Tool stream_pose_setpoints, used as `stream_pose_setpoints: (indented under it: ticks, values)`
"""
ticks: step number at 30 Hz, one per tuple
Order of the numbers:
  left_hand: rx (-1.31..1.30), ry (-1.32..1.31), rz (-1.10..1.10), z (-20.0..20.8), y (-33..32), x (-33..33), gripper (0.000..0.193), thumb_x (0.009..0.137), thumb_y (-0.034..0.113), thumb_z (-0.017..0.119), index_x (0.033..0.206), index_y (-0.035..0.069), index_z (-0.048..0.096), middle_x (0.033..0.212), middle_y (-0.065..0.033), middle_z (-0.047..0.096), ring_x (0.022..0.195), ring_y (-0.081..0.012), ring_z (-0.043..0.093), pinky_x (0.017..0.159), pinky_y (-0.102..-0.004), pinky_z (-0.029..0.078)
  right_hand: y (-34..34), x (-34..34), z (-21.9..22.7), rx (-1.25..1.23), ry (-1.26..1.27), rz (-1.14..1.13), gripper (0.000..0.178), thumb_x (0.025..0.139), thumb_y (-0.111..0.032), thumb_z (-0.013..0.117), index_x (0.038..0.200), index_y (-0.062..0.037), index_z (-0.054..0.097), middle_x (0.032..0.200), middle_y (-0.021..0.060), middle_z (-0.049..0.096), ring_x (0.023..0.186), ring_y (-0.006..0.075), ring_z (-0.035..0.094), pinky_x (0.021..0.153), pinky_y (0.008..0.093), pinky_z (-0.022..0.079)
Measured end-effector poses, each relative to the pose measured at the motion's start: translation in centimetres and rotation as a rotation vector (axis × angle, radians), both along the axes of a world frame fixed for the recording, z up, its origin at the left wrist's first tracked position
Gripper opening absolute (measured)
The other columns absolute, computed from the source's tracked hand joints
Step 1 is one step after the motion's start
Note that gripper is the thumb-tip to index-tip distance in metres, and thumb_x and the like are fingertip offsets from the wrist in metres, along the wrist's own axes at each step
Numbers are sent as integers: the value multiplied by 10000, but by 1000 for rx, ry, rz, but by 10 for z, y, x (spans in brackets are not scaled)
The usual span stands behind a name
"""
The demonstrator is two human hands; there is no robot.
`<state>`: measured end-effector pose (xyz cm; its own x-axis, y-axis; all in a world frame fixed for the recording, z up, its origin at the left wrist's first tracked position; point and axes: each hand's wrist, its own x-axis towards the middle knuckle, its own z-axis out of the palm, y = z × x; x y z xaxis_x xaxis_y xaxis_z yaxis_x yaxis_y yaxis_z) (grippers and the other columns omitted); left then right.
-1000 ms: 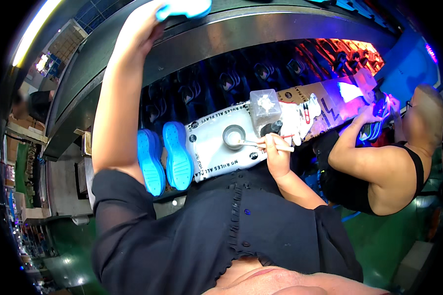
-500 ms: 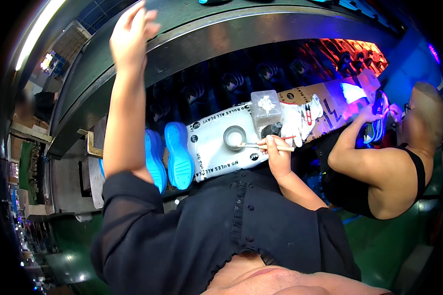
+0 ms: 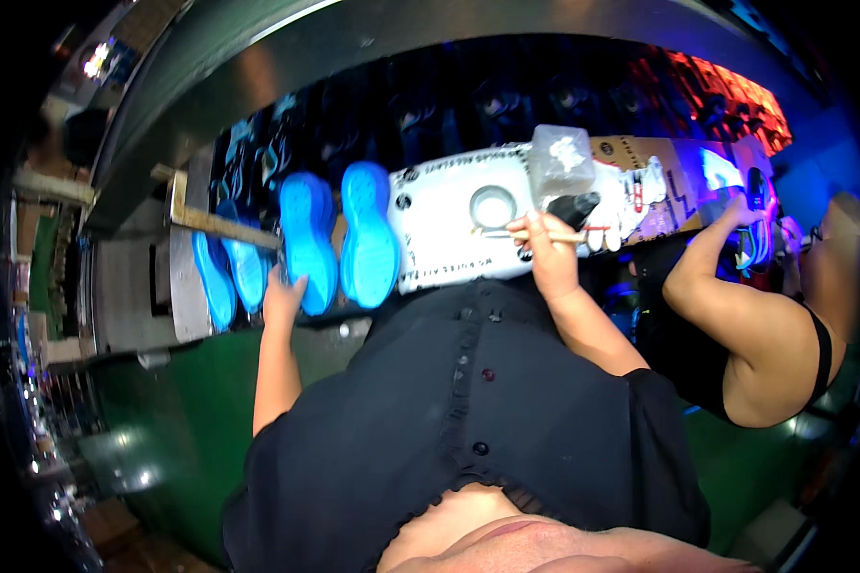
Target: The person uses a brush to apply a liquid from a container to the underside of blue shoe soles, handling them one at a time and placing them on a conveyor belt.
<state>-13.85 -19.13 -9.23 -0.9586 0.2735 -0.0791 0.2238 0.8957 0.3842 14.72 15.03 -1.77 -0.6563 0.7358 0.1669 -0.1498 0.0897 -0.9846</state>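
Note:
My left hand (image 3: 282,298) reaches to the near end of a bright blue shoe sole (image 3: 308,241), fingers touching its lower edge. A second blue sole (image 3: 369,234) lies right beside it, and more blue soles (image 3: 229,272) sit further left. My right hand (image 3: 541,244) is closed around a thin wooden-handled brush (image 3: 545,235), held just right of a small round pot (image 3: 493,206) on a white printed sheet (image 3: 440,229). A clear plastic container (image 3: 564,164) stands behind the brush hand.
A co-worker in a dark top sits at the right, their arm (image 3: 712,263) stretched to a shoe (image 3: 753,229) under blue-violet light. A wooden strip (image 3: 222,227) crosses the bench at left. Dark shoe parts (image 3: 506,100) line the conveyor behind.
My left arm has come down from high overhead to the blue soles on the bench. The right hand stays by the pot with the brush.

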Motion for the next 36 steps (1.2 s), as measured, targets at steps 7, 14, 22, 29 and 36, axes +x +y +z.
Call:
stream_pose_setpoints:
  ticks: [7, 14, 22, 29, 36]
  values:
    - [334, -311, 33, -9, -15, -33, 259, 738, 227, 620, 825, -16, 598, 637, -91, 604, 531, -172, 583, 505, -303, 455, -4, 3, -4, -34, -41, -44, 356, 935, -247, 455, 790, 19, 643, 659, 38, 586, 577, 66, 482, 541, 198, 380]
    - [-31, -114, -21, 12, 5, -10, 299, 726, 247, 592, 864, -18, 568, 750, -178, 627, 624, -279, 618, 620, -370, 477, -6, -1, -9, -67, -19, -26, 346, 931, -241, 470, 807, 31, 645, 679, 50, 596, 596, 83, 494, 564, 208, 383]
    - [1277, -958, 458, 67, 63, 61, 396, 756, 222, 616, 1092, 45, 502, 812, -42, 587, 622, -152, 550, 518, -248, 442, -2, 5, -16, -44, 32, -24, 293, 917, -187, 472, 824, 32, 643, 700, 54, 607, 595, 80, 499, 557, 200, 383]
    - [1355, -903, -106, 83, 111, 95, 356, 807, 174, 635, 1101, 30, 492, 925, -64, 594, 625, -173, 571, 562, -297, 481, 11, 10, 1, 6, 78, -33, 262, 911, -158, 467, 867, 43, 629, 809, 82, 643, 693, 113, 563, 653, 226, 435]
    - [1085, -351, -336, 93, 150, 121, 438, 769, 70, 654, 1127, -60, 437, 921, -169, 609, 664, -197, 630, 588, -292, 526, -12, 7, 39, 124, 74, 18, 228, 903, -102, 458, 839, 54, 611, 784, 85, 614, 684, 133, 576, 643, 237, 449]
